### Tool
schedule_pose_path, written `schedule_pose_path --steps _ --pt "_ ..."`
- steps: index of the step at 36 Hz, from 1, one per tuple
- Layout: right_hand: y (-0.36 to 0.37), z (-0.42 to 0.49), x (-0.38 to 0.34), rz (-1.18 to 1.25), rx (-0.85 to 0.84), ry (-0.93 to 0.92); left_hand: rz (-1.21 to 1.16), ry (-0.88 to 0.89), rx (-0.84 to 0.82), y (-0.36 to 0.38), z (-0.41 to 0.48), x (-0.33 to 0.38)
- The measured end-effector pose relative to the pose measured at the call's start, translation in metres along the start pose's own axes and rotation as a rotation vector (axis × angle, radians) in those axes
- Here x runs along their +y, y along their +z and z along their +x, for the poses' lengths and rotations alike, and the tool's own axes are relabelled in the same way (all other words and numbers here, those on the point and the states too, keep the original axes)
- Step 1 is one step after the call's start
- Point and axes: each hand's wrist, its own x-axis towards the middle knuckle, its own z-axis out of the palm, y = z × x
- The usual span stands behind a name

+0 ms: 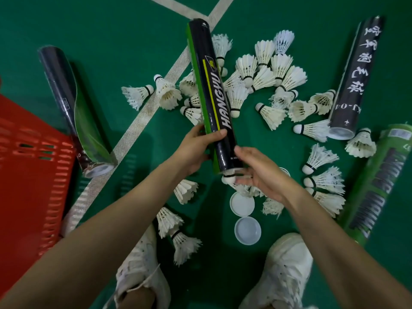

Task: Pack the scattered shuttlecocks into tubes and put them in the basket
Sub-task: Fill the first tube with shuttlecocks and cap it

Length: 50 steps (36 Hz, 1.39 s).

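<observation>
Green floor (133, 30) with white lines fills the view, and a person crouches on it. Their left hand (196, 148) wraps round the black tube (209, 85) near its low end and holds it tight. That tube is up off the floor and points away toward the far edge.

Their right hand (260, 172) is at the tube's open near end. Its thumb lies on the tube's side. Its fingers touch a shuttlecock (229, 179) whose round white tip sticks out of the tube. I cannot tell if the fingers pinch it or only press it.

Many loose shuttlecocks (265, 79) lie on the floor, most past the tube and to the right.

A red basket (26, 166) sits at the left edge, with a dark tube (66, 92) lying just beside it. A black tube with white writing (354, 76) and a green tube (374, 190) lie near the right edge.

Two white lids (242, 202) lie near the white shoes (287, 270) at the near edge.
</observation>
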Motion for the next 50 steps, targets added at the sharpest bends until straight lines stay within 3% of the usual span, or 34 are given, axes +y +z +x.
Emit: schedule_pose_path --steps 3,8,12,16,21,25,29,33,36,39,43,47,50 --pt "-0.004 -0.009 0.022 -0.013 0.000 0.034 -0.030 -0.012 0.038 0.003 0.006 0.003" --pt "-0.006 -0.009 0.032 0.031 0.089 -0.059 -0.084 -0.020 0.063 0.007 0.009 0.006" --pt "-0.008 -0.011 0.029 -0.101 0.046 -0.071 -0.082 -0.016 0.081 0.009 0.010 0.008" --pt "0.002 -0.009 0.027 -0.056 0.149 -0.096 -0.104 -0.030 0.050 0.016 0.008 0.004" --pt "-0.013 -0.015 0.027 -0.215 0.140 -0.055 -0.105 -0.035 0.043 0.023 0.009 0.001" --pt "-0.044 -0.025 0.024 -0.513 0.124 0.016 -0.102 -0.026 0.064 0.023 0.011 -0.003" --pt "-0.073 -0.027 0.023 -0.810 0.315 -0.018 -0.094 -0.007 0.095 0.019 0.012 -0.004" --pt "-0.092 -0.017 0.023 -0.731 0.571 -0.102 -0.081 -0.008 0.113 0.014 0.014 -0.005" --pt "-0.092 -0.006 0.018 -0.674 0.638 -0.114 -0.079 -0.009 0.101 0.014 0.012 -0.008" --pt "-0.076 -0.006 0.020 -0.786 0.721 -0.215 -0.081 -0.001 0.088 0.015 0.012 -0.012" --pt "-0.057 -0.005 0.036 -0.916 0.619 -0.387 -0.086 0.001 0.089 0.014 0.013 -0.013" --pt "-0.061 -0.002 0.050 -1.088 0.501 -0.215 -0.087 0.001 0.089 0.015 0.012 -0.012" --pt "-0.069 -0.001 0.053 -1.100 0.521 -0.123 -0.092 -0.001 0.077 0.015 0.011 -0.013"
